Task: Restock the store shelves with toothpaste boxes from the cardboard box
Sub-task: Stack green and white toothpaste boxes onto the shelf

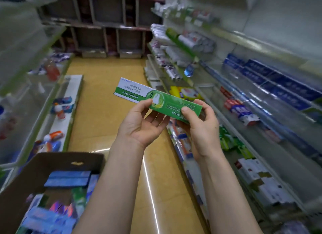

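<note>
Green toothpaste box [157, 98] held mid-aisle, beside the shelves [271, 118].
Grip: left hand [142, 124] pinches its middle, right hand [201, 129] grips one end (far end unsupported); a loose pinch at transfer could let it tip and drop.

Item one: we record a floor [108, 87] of glossy yellow-tan, running as an aisle toward the far end.
Item two: a bright white streak of reflected light [149, 190] on that floor, near the lower edge of view.
Item three: right-hand shelving [296, 157], pale grey-white tiers with clear front rails, lining the aisle's right edge.
Item four: left-hand shelving [26, 47], pale tiers with green edging, and its white base ledge [69, 101] along the aisle's left edge.
Item five: a dark brown cubby unit [108, 21] across the far end, split into open compartments.
We note heavy blur at both sides.
</note>
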The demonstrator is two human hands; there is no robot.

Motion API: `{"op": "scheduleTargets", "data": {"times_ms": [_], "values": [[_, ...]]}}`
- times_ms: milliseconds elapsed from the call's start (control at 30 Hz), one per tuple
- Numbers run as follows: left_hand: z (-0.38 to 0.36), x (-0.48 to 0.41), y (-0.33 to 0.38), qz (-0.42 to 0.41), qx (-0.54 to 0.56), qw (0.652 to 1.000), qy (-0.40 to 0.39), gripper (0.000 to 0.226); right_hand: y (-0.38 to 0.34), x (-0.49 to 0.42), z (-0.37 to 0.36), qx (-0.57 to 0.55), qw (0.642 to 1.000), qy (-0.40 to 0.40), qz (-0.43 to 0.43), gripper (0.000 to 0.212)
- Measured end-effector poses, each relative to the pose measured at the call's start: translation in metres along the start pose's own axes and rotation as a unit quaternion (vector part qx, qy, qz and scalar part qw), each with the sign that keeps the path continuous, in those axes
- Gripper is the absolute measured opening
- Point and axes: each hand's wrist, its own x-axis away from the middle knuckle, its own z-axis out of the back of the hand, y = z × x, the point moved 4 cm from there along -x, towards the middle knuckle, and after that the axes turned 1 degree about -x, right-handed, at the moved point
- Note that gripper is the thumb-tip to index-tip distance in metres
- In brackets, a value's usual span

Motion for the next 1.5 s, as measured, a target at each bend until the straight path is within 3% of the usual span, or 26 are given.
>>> {"op": "scheduleTargets", "data": {"times_ms": [567, 1133, 1367, 1500], "values": [[-0.201, -0.035, -0.182, 0.108, -0.075, 0.979, -0.157, 0.008, -0.123, -0.048, 0.218, -0.014, 0.977, 0.152, 0.148, 0.033], [-0.368, -0.077, -0.318, 0.246, -0.152, 0.901, -0.323, 0.004, -0.233, -0.084, 0.366, 0.015, 0.904, 0.327, 0.275, 0.029], [-0.421, -0.109, -0.357, 0.31, -0.197, 0.864, -0.344, 0.004, -0.254, -0.121, 0.409, 0.031, 0.865, 0.424, 0.266, 0.032], [-0.437, -0.129, -0.371, 0.339, -0.225, 0.848, -0.341, 0.017, -0.256, -0.142, 0.426, 0.068, 0.847, 0.468, 0.244, 0.032]]}}
